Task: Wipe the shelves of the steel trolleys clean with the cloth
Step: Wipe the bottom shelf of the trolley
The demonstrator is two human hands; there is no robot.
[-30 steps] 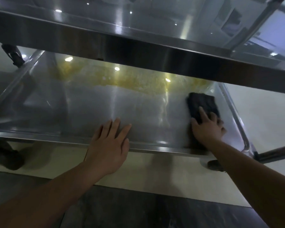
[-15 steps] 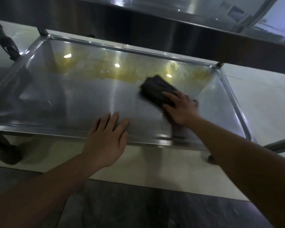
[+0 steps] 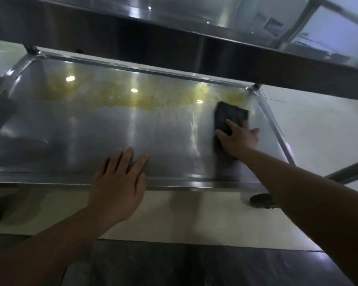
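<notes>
The lower steel shelf (image 3: 87, 129) of the trolley lies below me, with a yellow greasy smear (image 3: 145, 100) along its far side. A dark folded cloth (image 3: 228, 116) lies flat on the shelf near the far right corner. My right hand (image 3: 239, 139) presses on the cloth's near part with straight, spread fingers. My left hand (image 3: 118, 182) rests flat over the shelf's front rim, fingers straight and holding nothing.
The upper shelf (image 3: 174, 48) overhangs the far half of the lower one. A black caster (image 3: 261, 200) sits on the pale floor under the right front corner. A steel tube (image 3: 351, 170) slants at the right. Dark floor lies nearest me.
My right hand slid the cloth from the right side to the shelf's middle, then back right toward the far corner. My left hand stayed on the front rim.
</notes>
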